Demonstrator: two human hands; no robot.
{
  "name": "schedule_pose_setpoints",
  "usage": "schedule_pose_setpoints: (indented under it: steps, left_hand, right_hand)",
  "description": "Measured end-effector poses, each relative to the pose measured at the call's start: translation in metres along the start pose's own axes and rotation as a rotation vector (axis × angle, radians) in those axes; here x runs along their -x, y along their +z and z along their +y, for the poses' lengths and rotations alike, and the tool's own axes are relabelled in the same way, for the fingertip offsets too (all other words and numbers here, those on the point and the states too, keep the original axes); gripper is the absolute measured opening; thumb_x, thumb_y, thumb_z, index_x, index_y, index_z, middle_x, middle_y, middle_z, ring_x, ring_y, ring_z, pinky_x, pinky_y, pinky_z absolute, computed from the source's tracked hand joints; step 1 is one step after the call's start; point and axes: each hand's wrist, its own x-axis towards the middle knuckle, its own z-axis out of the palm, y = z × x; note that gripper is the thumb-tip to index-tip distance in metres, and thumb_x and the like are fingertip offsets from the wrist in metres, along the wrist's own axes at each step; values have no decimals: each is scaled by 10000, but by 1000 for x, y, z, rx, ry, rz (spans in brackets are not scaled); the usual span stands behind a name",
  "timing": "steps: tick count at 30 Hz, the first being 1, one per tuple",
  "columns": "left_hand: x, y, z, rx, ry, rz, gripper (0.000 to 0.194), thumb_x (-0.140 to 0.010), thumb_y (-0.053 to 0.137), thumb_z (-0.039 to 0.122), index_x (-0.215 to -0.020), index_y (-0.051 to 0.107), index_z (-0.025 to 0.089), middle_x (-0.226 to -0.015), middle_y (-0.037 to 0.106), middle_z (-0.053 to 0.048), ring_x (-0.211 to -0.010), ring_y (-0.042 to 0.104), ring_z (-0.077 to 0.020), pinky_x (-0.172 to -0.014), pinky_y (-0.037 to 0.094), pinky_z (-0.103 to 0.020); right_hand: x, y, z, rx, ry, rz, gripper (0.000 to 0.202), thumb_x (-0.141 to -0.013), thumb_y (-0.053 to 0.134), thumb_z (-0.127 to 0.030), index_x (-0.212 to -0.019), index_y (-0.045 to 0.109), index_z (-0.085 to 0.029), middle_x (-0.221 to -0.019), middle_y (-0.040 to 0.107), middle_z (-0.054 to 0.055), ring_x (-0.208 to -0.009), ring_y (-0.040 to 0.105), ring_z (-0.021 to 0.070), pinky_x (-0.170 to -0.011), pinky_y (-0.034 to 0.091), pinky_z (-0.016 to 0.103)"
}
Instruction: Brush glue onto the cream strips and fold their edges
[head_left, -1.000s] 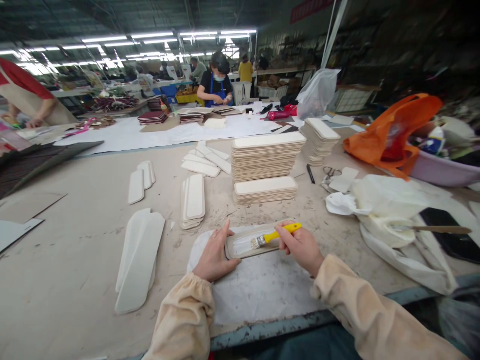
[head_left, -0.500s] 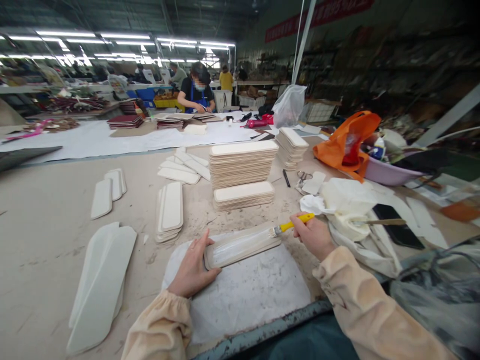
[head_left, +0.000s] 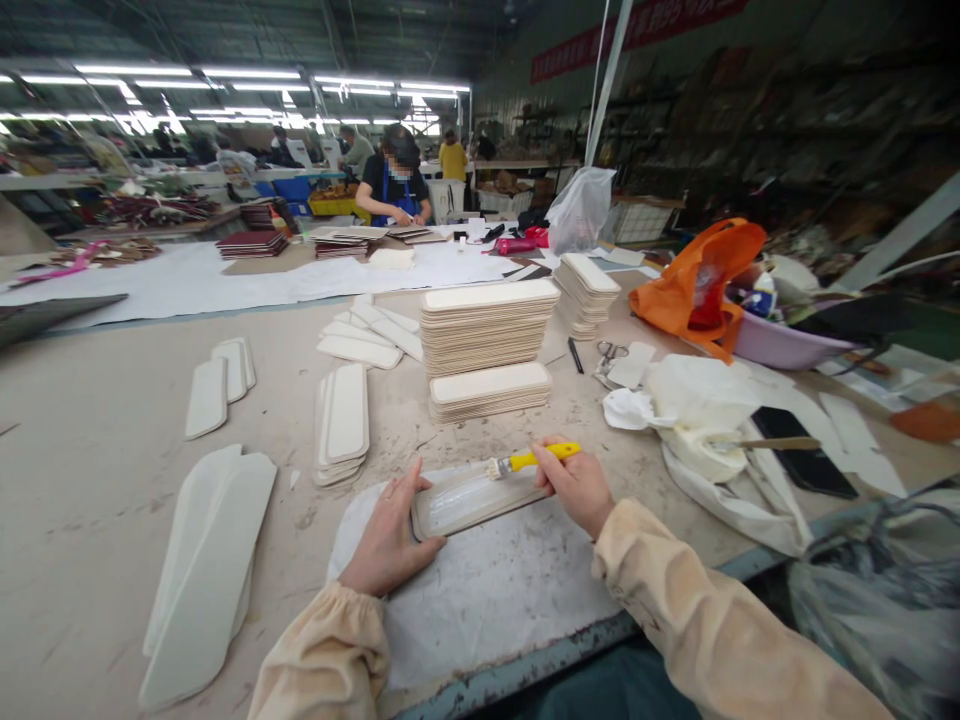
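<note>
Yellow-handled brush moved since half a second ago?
Yes, leftward: the yellow-handled brush had its bristles below the right end of the short panel stack; now they're below its middle.

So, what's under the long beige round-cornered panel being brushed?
The beige panel lies over a flat white sheet, visible along its near side. Directly beneath is hidden, and the bare left hand covers its left end. I can't tell whether other layers lie between.

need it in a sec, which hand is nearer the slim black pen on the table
Right. Your right hand grips a yellow-handled paintbrush, with the pen beyond it; your left hand, at a pale rounded panel, is farther off.
</note>
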Motion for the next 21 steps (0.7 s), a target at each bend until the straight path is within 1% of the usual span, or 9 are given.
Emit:
schedule_pose_setpoints:
  steps: [2,5,7,9,12,14,16,19,21]
  left_hand:
    - [0,0,-1,-1,6,2,1019,-658,666,205,-1491,79,206,-1232,534,-70,-1182,459,-271,-1064,325,-446]
    - [1,1,-1,-2,10,-4,1025,-655,666,196,-1491,74,206,-1232,532,-73,-1178,459,-273,-1060,326,-455]
    - [1,1,-1,0,12,-3,1018,-655,662,191,-1490,79,206,-1233,528,-75,-1174,459,-271,-1059,327,-456]
    - [1,1,-1,4,14,2,1011,-655,659,188,-1489,87,207,-1231,528,-73,-1168,460,-267,-1058,328,-451]
    - [0,2,-2,10,17,3,1015,-653,662,191,-1490,88,210,-1232,530,-72,-1169,460,-269,-1062,323,-454]
    - [0,2,-3,14,16,5,1020,-654,664,198,-1492,83,214,-1232,530,-74,-1175,459,-275,-1066,317,-464]
    - [0,2,-3,21,18,5,1037,-648,674,204,-1493,74,217,-1235,525,-78,-1183,455,-280,-1071,310,-474]
    - [1,1,-1,42,17,5,1083,-628,699,209,-1495,49,220,-1247,511,-83,-1193,448,-281,-1076,307,-473]
    - [1,1,0,55,3,-2,1111,-621,710,217,-1496,27,221,-1249,508,-89,-1192,451,-282,-1072,311,-479]
  right_hand:
    - [-3,-4,3,91,9,23,457,-861,447,-549,-595,583,-204,-553,604,0,-437,531,125,-514,437,256]
    - [-9,-24,10,265,-1,100,504,-878,417,-528,-516,559,-208,-532,611,13,-491,572,138,-607,446,264]
    - [-12,-39,14,353,-5,152,491,-881,409,-515,-535,574,-209,-506,603,12,-527,594,152,-636,437,269]
    - [-14,-52,17,408,-3,199,466,-882,410,-504,-573,592,-205,-503,602,7,-519,590,152,-622,422,272]
    - [-12,-60,14,418,-1,244,440,-882,423,-496,-608,601,-199,-492,583,-5,-481,561,140,-591,402,271]
    - [-8,-55,8,341,-20,248,453,-878,441,-507,-583,583,-193,-518,586,0,-470,542,128,-580,402,267]
    - [-2,-42,0,180,-43,209,451,-869,463,-526,-591,569,-188,-536,580,-1,-455,518,116,-557,409,259]
    - [8,-11,-9,-105,-22,70,387,-857,494,-545,-718,566,-190,-510,545,-28,-428,488,114,-496,404,245]
    - [14,12,-14,-221,13,-40,365,-852,507,-550,-783,551,-193,-513,547,-34,-430,491,118,-479,404,240]
